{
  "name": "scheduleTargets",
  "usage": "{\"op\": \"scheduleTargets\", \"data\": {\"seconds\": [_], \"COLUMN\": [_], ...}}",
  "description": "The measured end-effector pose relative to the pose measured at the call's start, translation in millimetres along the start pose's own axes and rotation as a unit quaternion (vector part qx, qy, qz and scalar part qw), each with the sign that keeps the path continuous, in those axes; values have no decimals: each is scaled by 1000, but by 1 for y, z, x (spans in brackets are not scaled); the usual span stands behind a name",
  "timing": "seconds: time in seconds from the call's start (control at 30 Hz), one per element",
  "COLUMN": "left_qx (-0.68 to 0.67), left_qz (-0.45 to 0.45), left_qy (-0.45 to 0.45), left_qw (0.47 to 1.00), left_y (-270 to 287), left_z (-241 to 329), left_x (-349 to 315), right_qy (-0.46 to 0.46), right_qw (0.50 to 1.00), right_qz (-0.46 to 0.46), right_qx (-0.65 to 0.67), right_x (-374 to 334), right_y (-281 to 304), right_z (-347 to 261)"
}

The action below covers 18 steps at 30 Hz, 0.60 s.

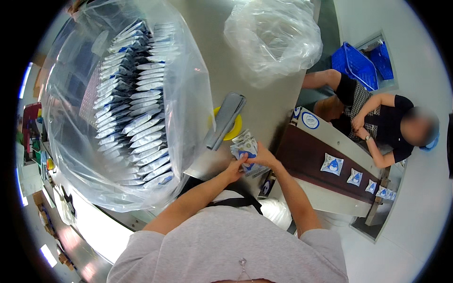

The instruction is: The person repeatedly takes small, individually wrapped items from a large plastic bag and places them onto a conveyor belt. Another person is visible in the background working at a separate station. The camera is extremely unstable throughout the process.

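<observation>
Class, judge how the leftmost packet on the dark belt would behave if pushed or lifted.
The leftmost packet lies flat on the dark belt, so it would likely slide, not roll. Its pillow shape suggests a soft, pliable pouch. Its small size hints at lightness.

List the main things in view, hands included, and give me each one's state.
Left hand: gripping packets
Right hand: gripping packets
Held packets: bunched together
Big clear bag: open
Bagged packets: stacked in rows
Grey roll: flattened, over the ring
Yellow ring: partly covered
Loose plastic: crumpled
Belt: carrying packets, motion unclear
Belt packets: in a line
</observation>
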<state>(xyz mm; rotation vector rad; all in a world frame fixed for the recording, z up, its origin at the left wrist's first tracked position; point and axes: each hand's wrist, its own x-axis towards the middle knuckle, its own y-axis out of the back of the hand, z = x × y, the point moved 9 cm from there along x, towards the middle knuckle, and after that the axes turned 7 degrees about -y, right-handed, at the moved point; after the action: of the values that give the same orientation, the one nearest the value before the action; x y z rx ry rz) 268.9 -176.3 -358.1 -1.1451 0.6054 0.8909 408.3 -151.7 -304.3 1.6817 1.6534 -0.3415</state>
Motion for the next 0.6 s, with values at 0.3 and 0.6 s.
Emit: {"op": "scheduleTargets", "data": {"seconds": [0.3, 0.6], "left_qx": [476, 424], "left_qz": [-29, -335], "left_qy": [-343, -493], "left_qw": [809, 682], "left_y": [-28, -140], "left_z": [84, 167], "left_x": [-56, -241], "right_qy": [20, 210], "right_qw": [889, 913], "right_qz": [142, 200], "right_qx": [435, 286], "right_x": [-97, -165], "right_y": [-10, 34], "right_z": [-32, -138]}}
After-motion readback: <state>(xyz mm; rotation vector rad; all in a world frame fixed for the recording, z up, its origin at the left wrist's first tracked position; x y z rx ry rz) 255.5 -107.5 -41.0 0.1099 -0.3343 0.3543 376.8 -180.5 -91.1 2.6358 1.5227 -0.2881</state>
